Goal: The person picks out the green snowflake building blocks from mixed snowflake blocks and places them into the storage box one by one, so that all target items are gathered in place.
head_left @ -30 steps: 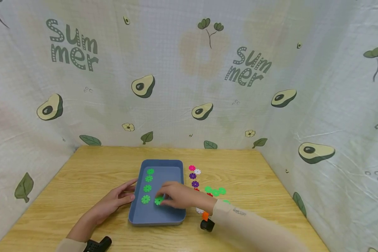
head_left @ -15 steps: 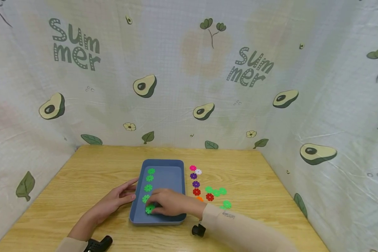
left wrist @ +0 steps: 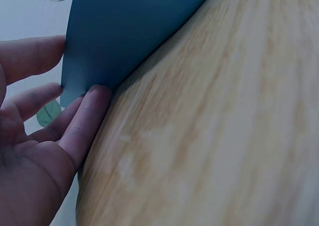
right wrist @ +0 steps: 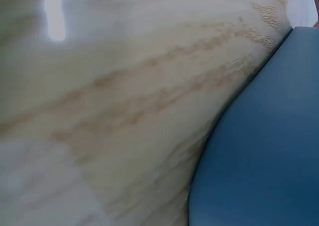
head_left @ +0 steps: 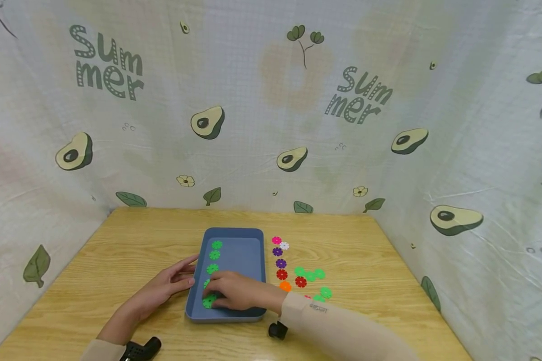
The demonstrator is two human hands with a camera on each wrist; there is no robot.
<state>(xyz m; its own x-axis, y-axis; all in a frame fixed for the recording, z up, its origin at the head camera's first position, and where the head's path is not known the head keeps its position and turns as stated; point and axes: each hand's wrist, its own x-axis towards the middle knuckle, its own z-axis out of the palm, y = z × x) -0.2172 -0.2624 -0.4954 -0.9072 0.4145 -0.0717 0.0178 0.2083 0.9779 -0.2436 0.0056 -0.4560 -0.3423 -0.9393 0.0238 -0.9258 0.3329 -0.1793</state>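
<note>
At my left wrist sits a black device (head_left: 142,349), just beyond the cuff of my beige sleeve (head_left: 101,351). My left hand (head_left: 167,282) is relaxed and clasps nothing; its fingertips touch the outer left wall of the blue-grey tray (head_left: 241,253), which lies flat on the wooden table (head_left: 140,230) between my 2 hands. Just right of my left hand, inside that wall, runs a column of green discs (head_left: 214,254): 3 show whole, stretching away beyond my right hand, and another is partly hidden by my fingers. At the near end of the column, under my right hand (head_left: 235,291), my curled thumb and fingers grip the nearest green disc (head_left: 209,301) at the tray floor. A black wrist camera (head_left: 277,330) hangs under my right wrist, outside the tray. Beyond that wrist, on the table, a loose line leads away from me: an orange disc (head_left: 285,286), a red disc (head_left: 282,274), 2 purple discs (head_left: 281,263), a white disc (head_left: 284,245) and a pink disc (head_left: 276,240). Farther right of my hand lie another red disc (head_left: 300,282) and 5 loose green pieces (head_left: 325,292), some overlapping.
</note>
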